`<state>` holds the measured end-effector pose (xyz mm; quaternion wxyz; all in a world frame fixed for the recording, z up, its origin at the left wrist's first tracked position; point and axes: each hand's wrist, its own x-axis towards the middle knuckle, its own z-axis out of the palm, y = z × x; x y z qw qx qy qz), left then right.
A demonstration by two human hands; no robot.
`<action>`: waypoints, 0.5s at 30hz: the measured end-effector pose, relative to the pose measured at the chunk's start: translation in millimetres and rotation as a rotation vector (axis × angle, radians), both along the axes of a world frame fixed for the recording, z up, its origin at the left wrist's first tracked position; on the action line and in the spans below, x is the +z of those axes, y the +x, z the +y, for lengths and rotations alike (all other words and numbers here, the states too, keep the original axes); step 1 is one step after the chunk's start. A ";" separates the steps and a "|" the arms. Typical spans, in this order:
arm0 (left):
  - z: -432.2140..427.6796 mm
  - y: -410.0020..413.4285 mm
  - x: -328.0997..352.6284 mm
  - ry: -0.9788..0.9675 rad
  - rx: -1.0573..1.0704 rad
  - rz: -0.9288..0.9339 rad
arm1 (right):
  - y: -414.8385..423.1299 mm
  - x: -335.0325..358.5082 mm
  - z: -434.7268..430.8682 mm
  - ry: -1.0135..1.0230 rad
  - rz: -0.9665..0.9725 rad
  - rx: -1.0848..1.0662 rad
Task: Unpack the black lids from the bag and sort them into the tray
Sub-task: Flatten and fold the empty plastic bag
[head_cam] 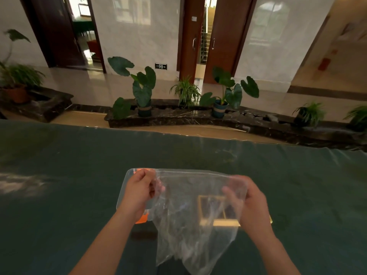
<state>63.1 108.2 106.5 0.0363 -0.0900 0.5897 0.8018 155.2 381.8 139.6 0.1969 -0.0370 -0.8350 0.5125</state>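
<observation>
I hold a clear plastic bag (184, 215) up over the green table, its zip top stretched between both hands. My left hand (139, 191) pinches the bag's top left corner. My right hand (250, 201) grips the top right part, its fingers partly behind the film. Through the bag I see a wooden tray (220, 222) with compartments lying on the table below my right hand. No black lids show clearly; the view through the bag is blurred.
A clear container with orange clips (142, 218) lies on the green tablecloth (59, 185) under my left hand. Beyond the table's far edge stand potted plants (143, 90) on a dark stone ledge, with wooden doors behind.
</observation>
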 end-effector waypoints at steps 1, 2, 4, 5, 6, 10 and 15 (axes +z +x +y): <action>-0.4 -1.0 0.8 0.004 0.007 -0.004 | -2.8 2.5 3.5 0.030 0.032 -0.048; -1.3 -2.5 1.5 -0.015 0.018 0.004 | -4.8 6.4 9.1 0.031 0.045 -0.065; -3.7 -6.7 4.3 -0.141 0.039 0.060 | -7.0 15.8 23.3 0.022 0.054 -0.027; -4.5 -8.4 6.9 -0.222 0.040 0.103 | -7.2 20.4 28.6 -0.007 0.050 0.012; -4.9 -9.9 9.6 -0.288 0.035 0.144 | -7.7 24.5 31.7 -0.060 0.033 0.040; -1.6 -14.2 18.9 -0.389 -0.024 0.184 | -12.5 38.3 39.5 -0.521 -0.092 0.056; 10.1 -14.6 19.2 -0.257 0.069 0.089 | 13.1 25.1 15.9 -0.630 0.158 -0.327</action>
